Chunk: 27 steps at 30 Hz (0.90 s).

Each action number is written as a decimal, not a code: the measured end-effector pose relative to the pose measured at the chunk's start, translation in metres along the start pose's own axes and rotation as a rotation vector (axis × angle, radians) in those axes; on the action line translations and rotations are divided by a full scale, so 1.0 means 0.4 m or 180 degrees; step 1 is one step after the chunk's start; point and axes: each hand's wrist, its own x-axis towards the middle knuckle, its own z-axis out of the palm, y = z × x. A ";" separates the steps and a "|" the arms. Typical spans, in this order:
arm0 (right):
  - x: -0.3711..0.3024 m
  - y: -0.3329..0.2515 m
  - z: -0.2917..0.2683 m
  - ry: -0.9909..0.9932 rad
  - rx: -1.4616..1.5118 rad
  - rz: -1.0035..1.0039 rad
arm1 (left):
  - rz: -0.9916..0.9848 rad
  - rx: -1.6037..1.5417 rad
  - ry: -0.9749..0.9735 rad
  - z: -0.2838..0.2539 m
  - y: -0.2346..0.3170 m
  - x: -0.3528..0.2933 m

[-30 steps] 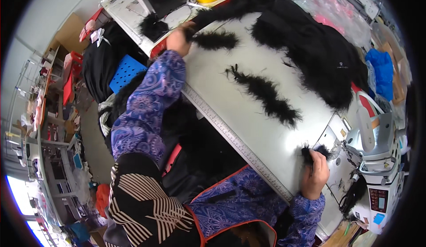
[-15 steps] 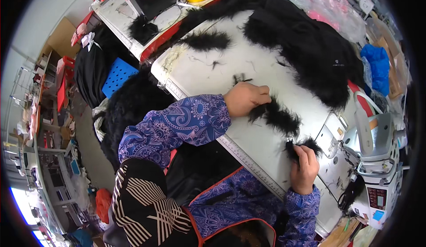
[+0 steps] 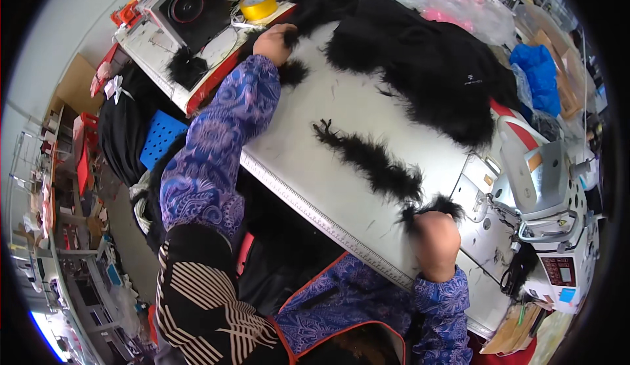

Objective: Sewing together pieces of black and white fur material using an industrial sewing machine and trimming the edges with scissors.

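I count three loose black fur pieces on my white sewing table (image 3: 289, 125). One fur strip (image 3: 374, 162) lies mid-frame, its long axis slanting from upper left to lower right, its thin, wispy end pointing upper left. A second fur piece (image 3: 293, 73) sits upper centre-left, beside my left hand (image 3: 274, 45), whose fingers are curled; I cannot tell whether they grip it. The third, a fur tuft (image 3: 444, 205), pokes out past my blurred right hand (image 3: 436, 242), lower right, its fingers hidden, so its grip I cannot tell. One sewing machine (image 3: 538, 188) stands at the right.
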 end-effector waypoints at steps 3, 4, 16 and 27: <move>-0.002 0.004 0.001 -0.0037 0.0069 -0.0059 | -0.0039 0.0058 -0.0055 0.081 -0.094 0.071; -0.002 0.006 0.005 -0.0003 0.0053 -0.0047 | -0.0471 0.0157 -0.0091 0.101 -0.103 0.084; 0.094 0.003 0.078 -0.0158 0.0564 -0.0683 | -0.0505 -0.0605 0.0450 -0.152 -0.240 0.306; 0.197 -0.017 0.104 0.0464 0.0193 -0.0597 | 0.0273 -0.2439 0.1253 -0.635 0.179 0.343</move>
